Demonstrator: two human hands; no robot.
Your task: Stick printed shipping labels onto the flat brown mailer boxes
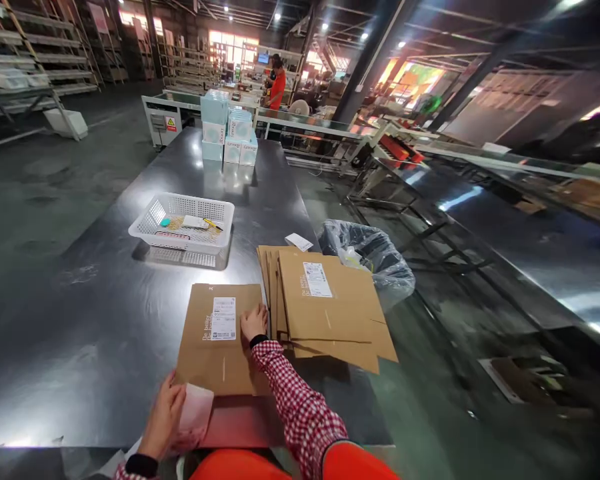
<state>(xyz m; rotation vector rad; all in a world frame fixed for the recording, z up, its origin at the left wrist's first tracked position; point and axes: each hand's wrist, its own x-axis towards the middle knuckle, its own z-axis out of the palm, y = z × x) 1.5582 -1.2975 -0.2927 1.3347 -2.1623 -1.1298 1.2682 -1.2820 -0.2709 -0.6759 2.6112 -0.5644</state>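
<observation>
A flat brown cardboard mailer (pixel 220 363) with a white printed label (pixel 223 319) lies near the front edge of the dark table. My right hand (pixel 255 323) rests on its right side, fingers bent against the cardboard. At its lower left corner is my left hand (pixel 166 413), fingers closed together beside a pale pinkish sheet (pixel 196 408); the fingertips reach the mailer's edge. Further right, a stack of similar mailers (pixel 330 310) lies fanned out, the top one also labelled. A small white slip (pixel 299 241) sits just behind that stack.
A white perforated basket (pixel 183 245) holds small items at the middle left of the table (pixel 105 293). Light blue and white boxes (pixel 229 130) stand at the far end. A bin with a clear liner (pixel 367 250) is beyond the right edge. A person (pixel 277 83) stands in the background.
</observation>
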